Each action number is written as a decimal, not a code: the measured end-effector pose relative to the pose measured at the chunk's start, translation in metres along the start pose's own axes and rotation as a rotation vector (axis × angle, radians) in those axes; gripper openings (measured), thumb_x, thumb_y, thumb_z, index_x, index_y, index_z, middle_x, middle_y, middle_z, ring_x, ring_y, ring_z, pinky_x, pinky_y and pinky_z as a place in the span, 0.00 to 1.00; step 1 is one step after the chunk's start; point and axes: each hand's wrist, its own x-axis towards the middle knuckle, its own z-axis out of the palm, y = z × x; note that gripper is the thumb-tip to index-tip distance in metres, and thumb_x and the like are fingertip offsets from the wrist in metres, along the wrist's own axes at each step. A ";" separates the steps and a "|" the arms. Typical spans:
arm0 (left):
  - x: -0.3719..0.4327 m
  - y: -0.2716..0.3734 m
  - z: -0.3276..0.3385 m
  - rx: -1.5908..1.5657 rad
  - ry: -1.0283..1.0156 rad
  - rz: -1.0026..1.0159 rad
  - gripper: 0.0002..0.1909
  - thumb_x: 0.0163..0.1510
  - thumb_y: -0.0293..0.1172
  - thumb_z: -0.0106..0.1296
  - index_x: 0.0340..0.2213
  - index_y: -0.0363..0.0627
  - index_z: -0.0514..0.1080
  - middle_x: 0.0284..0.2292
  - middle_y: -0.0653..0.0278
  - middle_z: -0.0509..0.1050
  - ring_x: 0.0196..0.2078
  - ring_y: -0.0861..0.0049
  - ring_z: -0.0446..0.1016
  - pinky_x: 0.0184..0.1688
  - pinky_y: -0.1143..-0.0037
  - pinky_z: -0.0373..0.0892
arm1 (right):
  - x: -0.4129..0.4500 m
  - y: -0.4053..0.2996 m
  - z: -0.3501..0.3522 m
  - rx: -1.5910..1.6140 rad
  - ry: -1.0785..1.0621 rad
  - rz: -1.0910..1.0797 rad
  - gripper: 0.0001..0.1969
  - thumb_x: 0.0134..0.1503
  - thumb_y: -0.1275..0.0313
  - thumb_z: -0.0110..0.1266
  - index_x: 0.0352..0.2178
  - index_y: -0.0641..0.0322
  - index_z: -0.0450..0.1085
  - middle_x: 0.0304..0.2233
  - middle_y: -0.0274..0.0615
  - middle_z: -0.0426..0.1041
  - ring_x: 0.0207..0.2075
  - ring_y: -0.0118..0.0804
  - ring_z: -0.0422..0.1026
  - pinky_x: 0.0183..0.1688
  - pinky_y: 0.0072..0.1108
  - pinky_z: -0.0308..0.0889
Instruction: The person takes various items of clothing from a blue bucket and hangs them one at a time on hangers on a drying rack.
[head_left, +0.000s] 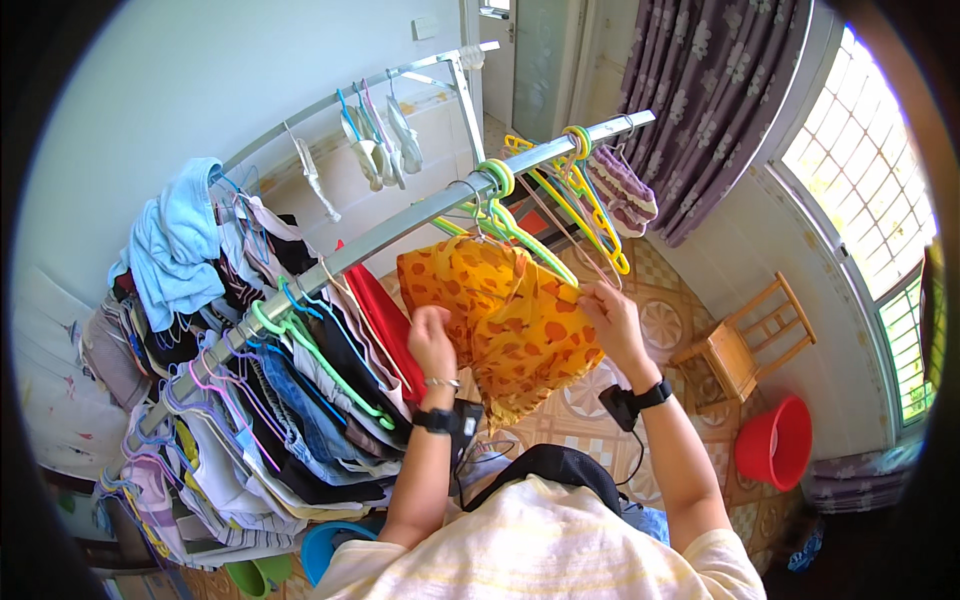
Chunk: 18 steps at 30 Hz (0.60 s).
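A pair of orange shorts with darker orange spots (536, 330) hangs on a hanger from the near metal rail (397, 235) of a clothes rack. My right hand (613, 322) pinches the right end of the waistband between thumb and fingers. At the left side of the shorts is my left hand (433, 341), its fingers curled; whether they grip the cloth is hidden. Light green hangers (517, 225) hang just behind the shorts. To the left of my left hand hangs a red garment (382, 322).
Many clothes on hangers (277, 420) crowd the rail's left part. Yellow hangers (585, 202) and a purple-and-white garment (622, 191) hang towards its far end. A light blue towel (169, 240) drapes at left. A wooden chair (739, 349) and red bucket (776, 444) stand at right.
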 end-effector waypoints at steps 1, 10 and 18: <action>0.009 0.007 -0.004 -0.065 0.036 -0.126 0.13 0.59 0.33 0.44 0.26 0.36 0.70 0.24 0.64 0.72 0.28 0.78 0.69 0.34 0.79 0.65 | 0.001 0.000 -0.008 0.006 -0.001 0.000 0.07 0.52 0.74 0.53 0.33 0.67 0.67 0.24 0.48 0.69 0.24 0.41 0.68 0.29 0.23 0.64; -0.063 -0.034 0.043 -0.051 -0.536 -0.260 0.33 0.39 0.23 0.60 0.49 0.40 0.60 0.47 0.56 0.66 0.50 0.68 0.65 0.50 0.72 0.64 | 0.017 -0.008 -0.050 0.037 -0.204 -0.018 0.08 0.55 0.72 0.51 0.32 0.68 0.67 0.21 0.43 0.66 0.22 0.33 0.66 0.27 0.23 0.62; -0.072 -0.074 0.088 0.120 -0.583 -0.185 0.22 0.51 0.38 0.54 0.43 0.36 0.67 0.39 0.48 0.73 0.43 0.60 0.71 0.45 0.69 0.64 | -0.003 0.018 -0.045 0.056 -0.033 -0.055 0.08 0.51 0.73 0.54 0.33 0.65 0.69 0.24 0.41 0.70 0.25 0.34 0.69 0.30 0.24 0.65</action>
